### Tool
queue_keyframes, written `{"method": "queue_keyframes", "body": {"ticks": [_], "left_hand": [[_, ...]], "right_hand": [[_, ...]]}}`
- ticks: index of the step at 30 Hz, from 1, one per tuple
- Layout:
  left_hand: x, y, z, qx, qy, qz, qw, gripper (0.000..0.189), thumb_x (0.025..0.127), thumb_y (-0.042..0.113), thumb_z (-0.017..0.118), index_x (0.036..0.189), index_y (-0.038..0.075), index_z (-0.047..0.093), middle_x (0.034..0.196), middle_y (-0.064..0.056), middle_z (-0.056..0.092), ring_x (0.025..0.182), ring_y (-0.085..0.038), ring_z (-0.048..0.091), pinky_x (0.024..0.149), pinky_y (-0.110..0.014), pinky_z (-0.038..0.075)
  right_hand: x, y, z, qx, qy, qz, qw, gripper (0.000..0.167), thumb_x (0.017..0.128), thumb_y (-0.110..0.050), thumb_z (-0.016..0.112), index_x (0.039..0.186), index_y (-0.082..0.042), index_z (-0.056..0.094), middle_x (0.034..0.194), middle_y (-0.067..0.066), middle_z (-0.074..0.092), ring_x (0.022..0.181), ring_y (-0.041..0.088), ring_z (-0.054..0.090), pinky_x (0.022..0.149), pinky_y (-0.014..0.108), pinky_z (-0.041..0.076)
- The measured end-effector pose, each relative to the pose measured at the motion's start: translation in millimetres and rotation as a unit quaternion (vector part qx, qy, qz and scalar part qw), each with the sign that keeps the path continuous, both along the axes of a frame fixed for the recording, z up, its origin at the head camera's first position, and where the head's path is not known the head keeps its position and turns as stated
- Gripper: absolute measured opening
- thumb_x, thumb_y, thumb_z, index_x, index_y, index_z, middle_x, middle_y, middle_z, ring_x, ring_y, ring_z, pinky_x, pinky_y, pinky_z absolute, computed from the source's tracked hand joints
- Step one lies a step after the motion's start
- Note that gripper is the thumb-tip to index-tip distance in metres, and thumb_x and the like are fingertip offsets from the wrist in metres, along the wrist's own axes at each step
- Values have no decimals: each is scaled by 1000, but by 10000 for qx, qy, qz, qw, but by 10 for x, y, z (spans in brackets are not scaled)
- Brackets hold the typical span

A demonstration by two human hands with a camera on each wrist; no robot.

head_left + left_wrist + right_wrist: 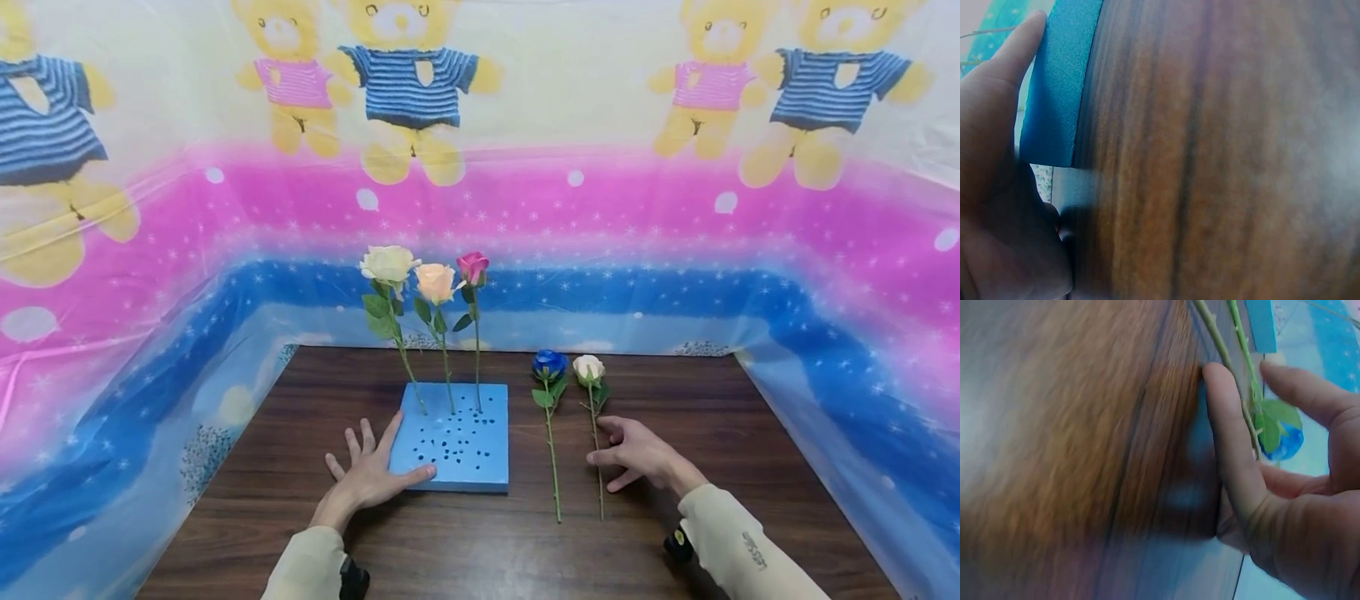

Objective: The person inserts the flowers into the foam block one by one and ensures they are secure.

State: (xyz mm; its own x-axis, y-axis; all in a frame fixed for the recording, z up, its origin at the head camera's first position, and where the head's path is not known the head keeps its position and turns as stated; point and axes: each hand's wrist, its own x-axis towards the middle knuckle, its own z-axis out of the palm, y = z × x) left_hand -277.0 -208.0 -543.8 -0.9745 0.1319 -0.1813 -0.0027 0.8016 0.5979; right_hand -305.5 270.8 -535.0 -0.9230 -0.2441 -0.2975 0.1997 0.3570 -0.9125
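My left hand (367,471) rests with spread fingers at the left edge of a blue foam board (495,433) dotted with holes. Its thumb lies over the board's front edge, as the left wrist view shows up close. Three artificial roses stand in the board: a large cream one (390,264), a peach one (436,282) and a pink one (472,267). My right hand (645,454) reaches around the stem of a white rose (589,368) lying on the table. In the right wrist view, thumb and fingers are parted on either side of that stem (1211,326).
A blue rose (550,364) lies between the board and the white rose, its stem pointing toward me. All of it is on a dark wooden table (465,550). A curtain (525,208) printed with teddy bears surrounds the table's back and sides.
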Motion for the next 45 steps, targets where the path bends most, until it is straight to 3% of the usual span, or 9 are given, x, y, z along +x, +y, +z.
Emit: {"method": "queue_keyframes", "body": {"ticks": [16,21,28,39,45], "left_hand": [[-12,-2,-4,-20,-7,0,10000,124,91,83,72,182,33,5,180,-33,-22,162,-59,-30,112,-89,-26],[-4,-2,1,-28,-3,1,10000,124,91,83,72,182,31,5,180,-33,-22,162,-59,-30,112,-89,-26],[-1,4,12,-9,5,6,10000,124,91,83,72,182,31,6,180,-33,-22,162,-59,-30,112,-88,-26],[4,2,12,15,12,9,10000,124,91,82,73,182,30,7,180,-34,-21,162,-60,-29,112,-89,-25],[-2,0,16,14,33,4,10000,123,91,82,73,182,30,8,180,-34,-20,162,-60,-28,113,-89,-24]], "right_hand": [[24,-164,17,716,216,-272,9968,91,95,8,81,173,-3,35,160,47,32,94,32,77,66,46,69],[23,-153,34,570,205,-215,9979,89,97,10,77,173,-3,34,160,47,30,92,33,77,67,48,69],[27,-77,15,169,239,-87,9995,88,98,8,76,174,-6,34,158,43,32,104,37,73,69,51,69],[2,20,42,-188,302,-159,9992,91,99,9,75,175,-13,31,129,28,47,102,34,74,70,53,69],[-16,35,83,-211,378,-201,9989,89,101,8,73,175,-17,30,122,24,48,101,36,72,71,54,69]]}}
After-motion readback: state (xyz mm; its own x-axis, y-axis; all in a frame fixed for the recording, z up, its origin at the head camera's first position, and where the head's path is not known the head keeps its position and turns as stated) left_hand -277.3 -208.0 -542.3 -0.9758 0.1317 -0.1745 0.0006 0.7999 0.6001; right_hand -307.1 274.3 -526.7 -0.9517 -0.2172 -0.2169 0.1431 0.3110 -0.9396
